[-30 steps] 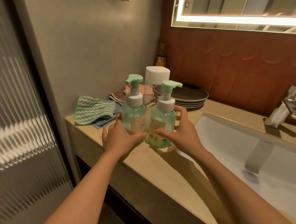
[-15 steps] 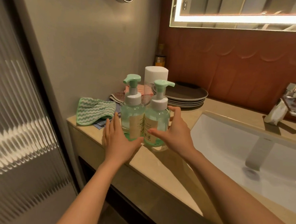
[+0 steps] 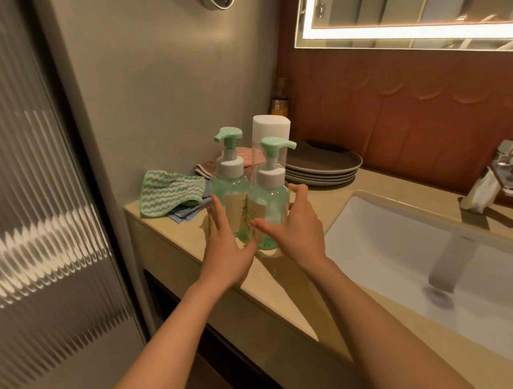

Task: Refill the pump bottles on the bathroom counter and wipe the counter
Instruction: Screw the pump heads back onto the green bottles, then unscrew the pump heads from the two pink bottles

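Two clear green pump bottles stand upright and touching on the beige table beside the sink; the left bottle and right bottle each hold a little pale green liquid at the bottom. The left hand and right hand flank them, fingers spread open, cupping the sides without clasping.

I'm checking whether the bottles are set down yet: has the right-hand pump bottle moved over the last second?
Yes. The right pump bottle has shifted left, away from the stack of plates, and now stands against the left pump bottle.
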Demonstrator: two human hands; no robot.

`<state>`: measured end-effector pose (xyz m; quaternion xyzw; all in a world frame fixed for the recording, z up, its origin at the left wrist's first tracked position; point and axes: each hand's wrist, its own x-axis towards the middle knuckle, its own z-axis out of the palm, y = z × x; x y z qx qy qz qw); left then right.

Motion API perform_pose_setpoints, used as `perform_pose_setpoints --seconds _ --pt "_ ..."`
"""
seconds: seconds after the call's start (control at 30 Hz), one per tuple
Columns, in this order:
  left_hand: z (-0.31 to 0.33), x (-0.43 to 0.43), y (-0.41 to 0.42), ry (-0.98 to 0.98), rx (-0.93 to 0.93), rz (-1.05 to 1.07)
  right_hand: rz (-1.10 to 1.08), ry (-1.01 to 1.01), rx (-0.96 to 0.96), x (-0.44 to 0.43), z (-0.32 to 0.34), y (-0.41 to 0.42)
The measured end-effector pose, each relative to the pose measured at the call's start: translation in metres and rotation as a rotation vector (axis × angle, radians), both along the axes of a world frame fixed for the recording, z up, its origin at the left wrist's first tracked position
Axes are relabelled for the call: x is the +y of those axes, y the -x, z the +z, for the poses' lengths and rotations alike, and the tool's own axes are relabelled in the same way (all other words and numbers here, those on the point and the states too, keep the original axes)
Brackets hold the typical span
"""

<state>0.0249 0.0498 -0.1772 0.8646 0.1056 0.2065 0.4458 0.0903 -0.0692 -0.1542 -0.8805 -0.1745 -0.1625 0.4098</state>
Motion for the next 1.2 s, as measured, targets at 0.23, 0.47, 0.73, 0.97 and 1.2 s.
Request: perform_pose_setpoints --seconds 0.23,0.47,0.73,0.97,1.2 --pt "0.005 -0.005 0.013 -0.009 0.110 0.037 0.252 -0.076 0.304 -0.019 0.011 0.003" --pt "0.031 -0.039 0.043 -0.525 0.522 -0.127 0.295 0.225 0.350 -0.081 0.029 0.028" --pt "0.073 -0.124 0.043 -0.570 0.413 -0.467 0.183 0.262 0.226 -0.178 0.058 0.061" --pt "0.075 -0.225 -0.013 -0.469 0.292 -0.742 -0.028 0.290 0.207 -0.277 0.076 0.065" --pt "0.083 -0.298 -0.081 -0.473 0.225 -0.955 -0.343 0.104 0.126 -0.347 0.086 0.042"
